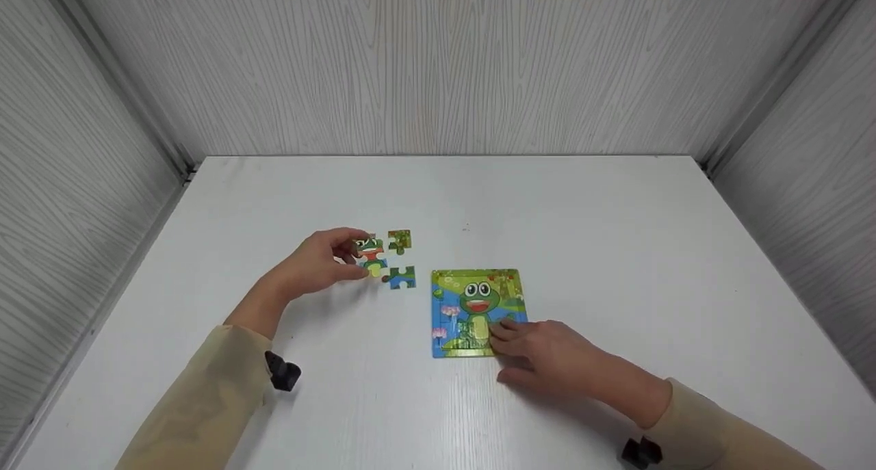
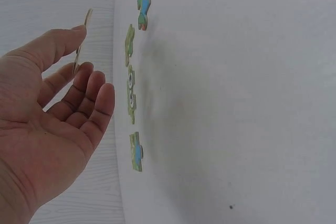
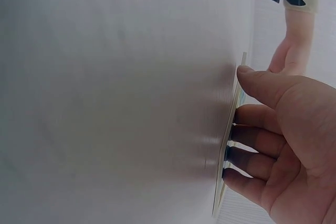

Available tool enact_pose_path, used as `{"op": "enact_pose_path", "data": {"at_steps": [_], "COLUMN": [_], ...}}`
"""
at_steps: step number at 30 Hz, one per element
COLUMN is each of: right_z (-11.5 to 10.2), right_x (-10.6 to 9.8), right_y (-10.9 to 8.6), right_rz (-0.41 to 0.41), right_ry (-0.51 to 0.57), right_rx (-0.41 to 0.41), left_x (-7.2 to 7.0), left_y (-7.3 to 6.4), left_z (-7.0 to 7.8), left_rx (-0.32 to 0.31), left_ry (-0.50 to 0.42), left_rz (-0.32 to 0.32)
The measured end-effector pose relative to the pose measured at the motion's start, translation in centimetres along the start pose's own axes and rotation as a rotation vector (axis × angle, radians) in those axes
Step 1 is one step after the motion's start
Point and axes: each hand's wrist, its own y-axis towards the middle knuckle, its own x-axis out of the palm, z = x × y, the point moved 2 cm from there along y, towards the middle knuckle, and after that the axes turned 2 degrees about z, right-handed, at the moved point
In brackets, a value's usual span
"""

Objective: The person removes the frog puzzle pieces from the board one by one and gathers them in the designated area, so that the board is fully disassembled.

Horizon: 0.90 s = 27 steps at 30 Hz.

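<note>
There are five loose jigsaw pieces (image 1: pixel 404 276) and one frog board (image 1: pixel 436 312).

The white tabletop (image 1: pixel 602 224) extends toward 12 o'clock. A pale grey wood-grain rear panel (image 1: pixel 424 66) stands at 12 o'clock. Matching side panels (image 1: pixel 68 183) stand at 9 and 3 o'clock. Grey corner strips run at 11 and 1 o'clock. Soft light reflects at 6 o'clock.

The puzzle board (image 1: pixel 476 273) pictures a green frog with white eyes, red mouth and yellow belly, among blue, lime and pink flowers. Left of the board, loose pieces (image 1: pixel 403 276) repeat green, blue and red. Beneath it, the counter (image 1: pixel 602 251) is white; behind it, the wall (image 1: pixel 438 66) carries grey wood grain; to both sides, sleeves (image 1: pixel 198 395) are beige.
</note>
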Motion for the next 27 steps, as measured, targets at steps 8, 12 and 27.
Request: {"op": "enact_pose_path", "data": {"at_steps": [8, 12, 27], "right_z": [0.0, 0.0, 0.2], "right_x": [0.3, 0.3, 0.3], "right_y": [-0.1, -0.1, -0.1], "right_rz": [0.022, 0.009, 0.033], "right_ry": [-0.002, -0.004, -0.013], "right_rx": [-0.021, -0.014, -0.026], "left_x": [0.0, -0.1, -0.3], "left_y": [-0.3, -0.4, 0.0], "left_z": [-1.6, -2.3, -3.4], "left_rx": [-0.026, -0.037, -0.042], "left_ry": [-0.002, 0.014, 0.095], "left_rz": [-0.007, -0.006, -0.025]}}
